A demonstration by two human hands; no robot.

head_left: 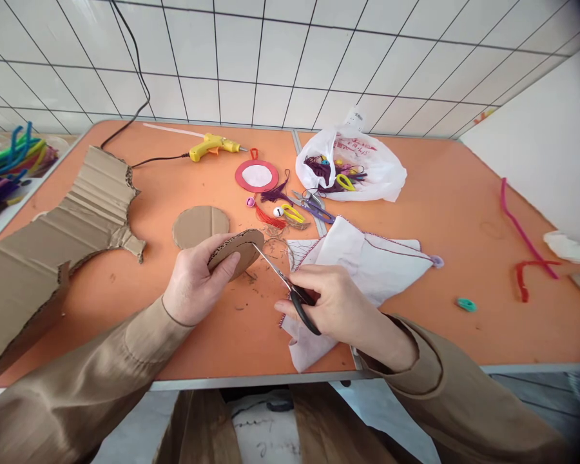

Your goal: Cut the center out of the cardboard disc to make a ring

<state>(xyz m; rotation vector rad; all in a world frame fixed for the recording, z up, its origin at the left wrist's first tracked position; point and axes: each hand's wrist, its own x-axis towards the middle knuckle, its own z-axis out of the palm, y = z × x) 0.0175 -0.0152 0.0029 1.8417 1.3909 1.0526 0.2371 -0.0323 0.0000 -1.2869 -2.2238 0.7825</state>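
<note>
My left hand (196,277) grips a round cardboard disc (244,258) by its near-left edge, thumb on its face and fingers behind. In my right hand (336,299) are black-handled scissors (302,303), fingers wrapped about the loops. Their tips meet the disc near its far edge, where a curved line runs inside the rim; whether the blades are parted I cannot tell. Another cardboard circle (200,225) lies flat just beyond my left hand. Under my right hand spreads a white cloth (367,261) with dark red stitched edges. Small cardboard scraps (251,278) are scattered below the disc.
A large cut cardboard sheet (77,212) covers the left side. Behind are a yellow glue gun (215,147) with a cord, a red-rimmed round ornament (256,175), purple-handled scissors (316,207) and a plastic bag (381,171) of trims. Pipe cleaners (526,225) lie right.
</note>
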